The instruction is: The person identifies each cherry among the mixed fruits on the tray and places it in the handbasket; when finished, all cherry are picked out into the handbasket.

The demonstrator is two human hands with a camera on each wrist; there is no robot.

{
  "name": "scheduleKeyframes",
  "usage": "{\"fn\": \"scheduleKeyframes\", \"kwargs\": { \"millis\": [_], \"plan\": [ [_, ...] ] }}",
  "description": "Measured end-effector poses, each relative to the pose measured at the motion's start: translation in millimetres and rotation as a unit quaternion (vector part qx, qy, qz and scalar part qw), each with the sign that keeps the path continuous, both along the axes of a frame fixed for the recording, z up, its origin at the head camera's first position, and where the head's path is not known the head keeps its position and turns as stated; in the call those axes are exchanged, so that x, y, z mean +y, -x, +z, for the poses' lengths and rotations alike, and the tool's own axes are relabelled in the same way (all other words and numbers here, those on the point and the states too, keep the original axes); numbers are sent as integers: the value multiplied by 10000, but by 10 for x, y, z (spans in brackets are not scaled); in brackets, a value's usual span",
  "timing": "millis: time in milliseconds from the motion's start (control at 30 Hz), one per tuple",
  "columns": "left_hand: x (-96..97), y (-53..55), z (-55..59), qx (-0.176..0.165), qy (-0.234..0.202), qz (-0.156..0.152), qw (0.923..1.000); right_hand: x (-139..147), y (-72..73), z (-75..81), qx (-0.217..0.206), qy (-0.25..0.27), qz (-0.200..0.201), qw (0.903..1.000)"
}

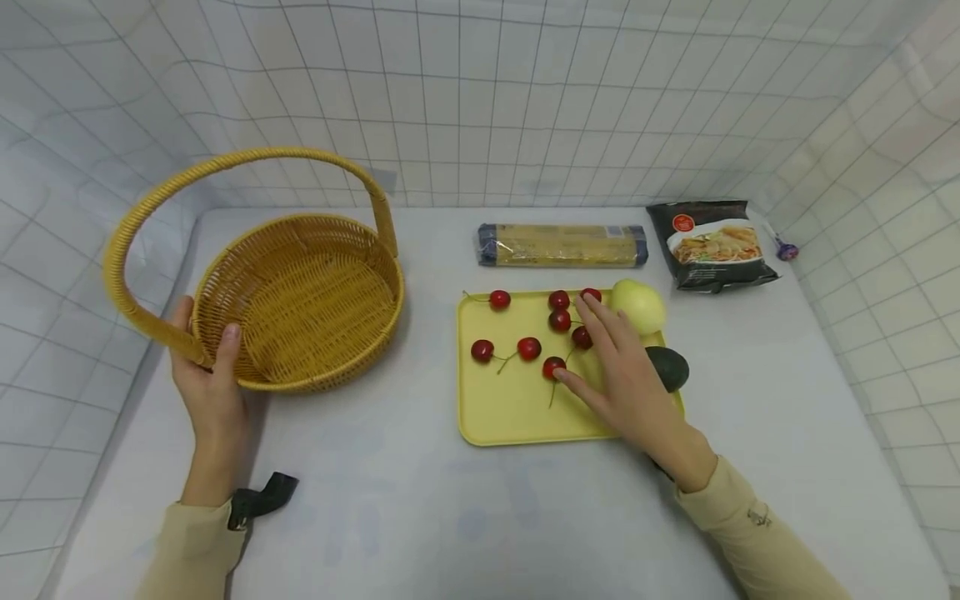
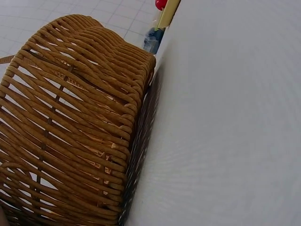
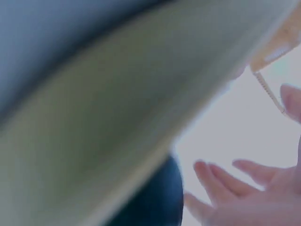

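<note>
At the left of the head view, my left hand [image 1: 212, 392] holds the side of a round wicker basket [image 1: 300, 312], thumb over the rim and fingers outside. The basket has a tall arched handle, and its woven wall [image 2: 70, 122] fills much of the left wrist view. On a yellow tray [image 1: 491, 417] lie several red cherries with stems. My right hand [image 1: 630, 383] reaches over the tray's right part with fingers spread, its thumb tip right by one cherry [image 1: 553, 366]. Those fingers [image 3: 235, 188] look extended in the right wrist view.
A yellow-green apple-like fruit [image 1: 638, 306] and a dark green avocado [image 1: 667, 367] sit along the tray's right side. Behind the tray lie a long yellow packet [image 1: 562, 245], a black food bag [image 1: 712, 247] and a wrapped lollipop [image 1: 786, 250]. White gridded curtains surround the table.
</note>
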State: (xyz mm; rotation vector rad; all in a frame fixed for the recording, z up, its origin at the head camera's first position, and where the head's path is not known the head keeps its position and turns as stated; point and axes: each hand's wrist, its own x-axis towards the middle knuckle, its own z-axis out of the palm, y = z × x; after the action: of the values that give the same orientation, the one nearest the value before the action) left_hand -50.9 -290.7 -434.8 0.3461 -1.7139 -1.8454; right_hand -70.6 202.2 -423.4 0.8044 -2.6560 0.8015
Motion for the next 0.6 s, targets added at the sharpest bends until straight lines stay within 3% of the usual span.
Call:
{"fn": "scheduleKeyframes", "kwargs": {
  "millis": [400,600],
  "plan": [
    [-17,24,-3,68,-161,-23,9998,-443,203,184,-975,492,119,9939],
    [-14,17,-21,26,-204,-79,9998,-543,212,139,-1375,327,-122,9899]
  ]
}}
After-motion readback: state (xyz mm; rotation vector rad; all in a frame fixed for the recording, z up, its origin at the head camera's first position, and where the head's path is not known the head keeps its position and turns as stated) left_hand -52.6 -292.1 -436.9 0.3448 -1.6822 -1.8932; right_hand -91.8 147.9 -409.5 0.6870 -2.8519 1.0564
